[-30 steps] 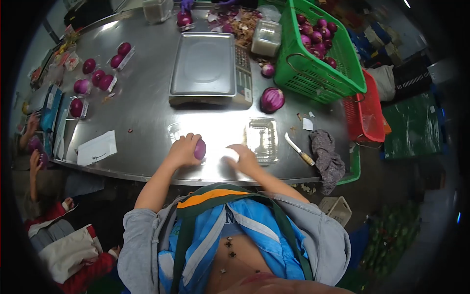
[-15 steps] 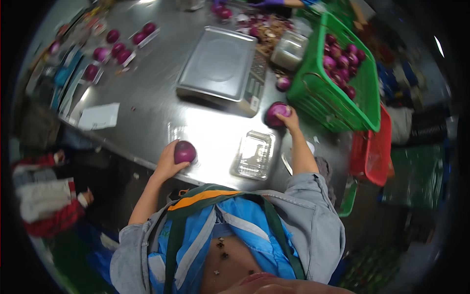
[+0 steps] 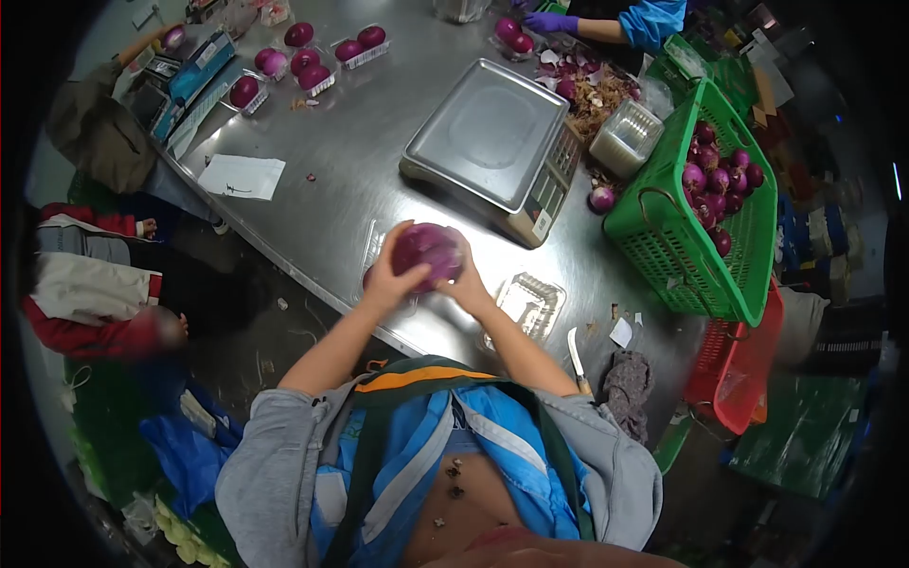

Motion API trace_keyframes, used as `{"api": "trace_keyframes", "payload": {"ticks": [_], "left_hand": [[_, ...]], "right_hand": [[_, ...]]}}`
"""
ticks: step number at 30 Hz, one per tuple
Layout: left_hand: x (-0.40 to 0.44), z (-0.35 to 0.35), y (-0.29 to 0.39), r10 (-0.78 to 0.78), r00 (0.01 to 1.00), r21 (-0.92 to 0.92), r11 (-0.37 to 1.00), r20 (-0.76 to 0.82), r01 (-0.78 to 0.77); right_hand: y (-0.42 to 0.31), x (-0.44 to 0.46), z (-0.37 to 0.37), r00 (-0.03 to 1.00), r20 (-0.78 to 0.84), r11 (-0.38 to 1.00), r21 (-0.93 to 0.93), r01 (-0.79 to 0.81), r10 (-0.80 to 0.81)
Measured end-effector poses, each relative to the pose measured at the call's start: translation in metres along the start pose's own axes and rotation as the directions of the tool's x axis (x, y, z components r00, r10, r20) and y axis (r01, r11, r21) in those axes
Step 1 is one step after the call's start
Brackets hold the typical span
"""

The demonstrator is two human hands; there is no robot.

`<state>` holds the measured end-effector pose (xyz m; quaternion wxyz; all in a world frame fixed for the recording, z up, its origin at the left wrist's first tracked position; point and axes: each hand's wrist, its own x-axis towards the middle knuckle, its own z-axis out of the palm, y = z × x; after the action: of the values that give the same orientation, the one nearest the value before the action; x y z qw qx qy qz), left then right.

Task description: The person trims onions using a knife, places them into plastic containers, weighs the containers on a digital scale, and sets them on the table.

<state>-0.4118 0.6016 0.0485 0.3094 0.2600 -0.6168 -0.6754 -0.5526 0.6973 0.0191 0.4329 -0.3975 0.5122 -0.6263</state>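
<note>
Left hand (image 3: 386, 277) is wrapped round one side of a red onion (image 3: 424, 254) with its thumb across the front, right hand (image 3: 470, 284) is cupped on the other side, all just on the near side of the scale (image 3: 494, 133). Bit blurry, so no clue how hard they're squeezing. A patch of purple (image 3: 367, 276) pokes out there too, can't tell if that's a second onion. Same near side of the scale, slightly further right, is a see-through tray (image 3: 530, 305) with no onion in it, so that one's not filled. Just right of the scale there's a stack of trays (image 3: 627, 135) and a loose onion (image 3: 601, 199), then further right a green crate (image 3: 653, 251) with loads more, so I'd say plenty is left. Past the scale's left side sit several filled trays (image 3: 368, 58); that lot looks done to me, though I can't see if they're wrapped. Beyond the scale's far side a co-worker's purple-gloved hand (image 3: 551, 23) is by more onions (image 3: 517, 38), with a peel heap (image 3: 611, 97) off its far right corner. Knife (image 3: 575, 352) and grey cloth (image 3: 629, 383) lie near-right of the scale.
</note>
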Motion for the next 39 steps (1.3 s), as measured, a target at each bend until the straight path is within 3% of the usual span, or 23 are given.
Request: {"api": "trace_keyframes", "payload": {"ticks": [2, 3, 4, 5, 7, 8, 10, 11, 13, 14, 16, 17, 18, 19, 20, 22, 25, 34, 36, 37, 38, 39], "left_hand": [[0.009, -0.035, -0.006, -0.054, 0.998, -0.027, 0.998, 0.026, 0.055], [0.013, -0.047, -0.012, -0.058, 0.998, 0.151, 0.987, 0.033, 0.052], [0.016, -0.055, -0.013, -0.063, 0.997, 0.320, 0.946, 0.038, 0.048], [0.019, -0.057, -0.014, -0.063, 0.997, 0.321, 0.946, 0.035, 0.048], [0.029, -0.056, -0.013, 0.034, 0.996, 0.607, 0.790, 0.086, -0.080], [0.036, -0.057, -0.013, 0.036, 0.995, 0.605, 0.792, 0.089, -0.082], [0.044, -0.058, -0.014, 0.212, 0.924, 0.810, 0.445, 0.319, -0.382], [0.045, -0.059, -0.014, 0.218, 0.922, 0.808, 0.446, 0.319, -0.385], [0.050, -0.059, -0.017, -0.063, 0.881, 0.883, 0.060, 0.469, -0.466], [0.045, -0.058, -0.020, -0.060, 0.884, 0.885, 0.064, 0.464, -0.461], [0.033, -0.055, -0.029, -0.079, 0.902, 0.890, 0.219, 0.425, -0.400], [0.033, -0.062, -0.035, -0.038, 0.923, 0.865, 0.366, 0.383, -0.344], [0.034, -0.071, -0.032, -0.038, 0.925, 0.866, 0.366, 0.379, -0.340], [0.035, -0.081, -0.028, -0.020, 0.987, 0.595, 0.800, 0.159, -0.079], [0.033, -0.093, -0.025, -0.122, 0.992, 0.094, 0.988, -0.045, 0.126], [0.027, -0.128, -0.046, -0.109, 0.950, 0.057, 0.990, -0.293, 0.131], [-0.005, -0.154, -0.058, -0.221, 0.891, 0.054, 0.963, -0.396, 0.263], [-0.055, -0.151, -0.093, -0.290, 0.911, 0.050, 0.947, -0.293, 0.317], [-0.061, -0.138, -0.077, -0.118, 0.943, 0.530, 0.803, -0.310, 0.275], [-0.064, -0.127, -0.064, -0.121, 0.943, 0.526, 0.804, -0.311, 0.277], [-0.068, -0.113, -0.049, 0.134, 0.979, 0.748, 0.663, -0.155, 0.028], [-0.071, -0.099, -0.042, 0.340, 0.938, 0.880, 0.424, 0.063, -0.212]], "right_hand": [[0.010, 0.000, 0.003, 0.994, 0.100, 0.991, -0.125, -0.041, 0.054], [0.019, -0.004, 0.003, 0.994, 0.101, 0.992, -0.117, -0.039, 0.051], [0.025, -0.009, 0.000, 0.984, 0.083, 0.986, -0.061, -0.155, 0.159], [0.032, -0.013, -0.002, 0.961, 0.072, 0.964, -0.009, -0.267, 0.267], [0.030, -0.011, 0.009, 0.967, 0.100, 0.972, -0.045, -0.230, 0.234], [0.029, -0.010, 0.015, 0.971, 0.128, 0.978, -0.081, -0.194, 0.203], [0.023, -0.012, 0.022, 0.978, 0.092, 0.981, -0.068, -0.179, 0.185], [0.026, -0.015, 0.020, 0.968, 0.053, 0.965, -0.107, -0.240, 0.246], [0.030, -0.020, 0.012, 0.953, 0.014, 0.942, -0.152, -0.298, 0.304], [0.032, -0.025, 0.009, 0.944, -0.039, 0.932, -0.154, -0.329, 0.327], [0.038, -0.035, 0.006, 0.932, -0.088, 0.919, -0.158, -0.361, 0.351], [0.040, -0.039, 0.005, 0.933, -0.097, 0.916, -0.177, -0.360, 0.348], [0.044, -0.044, 0.005, 0.933, -0.105, 0.913, -0.195, -0.359, 0.344], [0.048, -0.050, 0.003, 0.933, -0.098, 0.912, -0.199, -0.360, 0.347], [0.053, -0.056, 0.002, 0.924, -0.087, 0.908, -0.171, -0.382, 0.372], [0.064, -0.065, 0.002, 0.915, -0.073, 0.905, -0.140, -0.403, 0.396], [0.073, -0.072, 0.003, 0.895, -0.038, 0.887, -0.124, -0.445, 0.444], [0.072, -0.066, 0.011, 0.867, 0.014, 0.838, -0.264, -0.478, 0.499], [0.083, -0.071, 0.010, 0.869, 0.020, 0.842, -0.263, -0.472, 0.494], [0.087, -0.073, 0.010, 0.874, 0.023, 0.847, -0.260, -0.463, 0.485], [0.089, -0.074, 0.012, 0.873, 0.022, 0.845, -0.262, -0.465, 0.487], [0.092, -0.075, 0.014, 0.873, 0.036, 0.845, -0.271, -0.461, 0.487]]}}
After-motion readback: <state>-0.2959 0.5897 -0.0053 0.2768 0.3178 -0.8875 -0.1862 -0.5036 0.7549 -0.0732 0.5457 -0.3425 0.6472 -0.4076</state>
